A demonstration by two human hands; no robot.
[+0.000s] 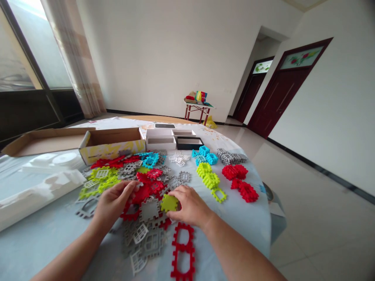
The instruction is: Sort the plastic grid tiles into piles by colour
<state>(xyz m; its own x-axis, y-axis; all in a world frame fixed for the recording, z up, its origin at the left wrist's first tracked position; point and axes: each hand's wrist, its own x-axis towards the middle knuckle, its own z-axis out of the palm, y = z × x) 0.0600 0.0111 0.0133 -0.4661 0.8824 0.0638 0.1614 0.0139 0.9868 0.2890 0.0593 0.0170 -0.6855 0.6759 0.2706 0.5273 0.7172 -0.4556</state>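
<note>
My right hand [190, 205] grips a solid yellow-green toothed building panel [169, 203] between thumb and fingers, over the middle of a mixed pile. My left hand [115, 203] is closed in a pinch at the pile's left side, beside a red panel [142, 194]; what its fingertips hold is mostly hidden. Between the hands lies a grey square panel [149, 210]. Nearer to me are white lattice window pieces [140, 233] and grey panels [152, 242]. Two joined red frames [183, 251] lie below my right hand.
Sorted stacks stand on the right: lime [211, 179], blue [207, 155], grey [231, 157] and red [247, 191]. Behind the pile are an open cardboard box [114, 150], small white boxes [160, 142] and a black tray [190, 143]. White foam packing [43, 195] lies left.
</note>
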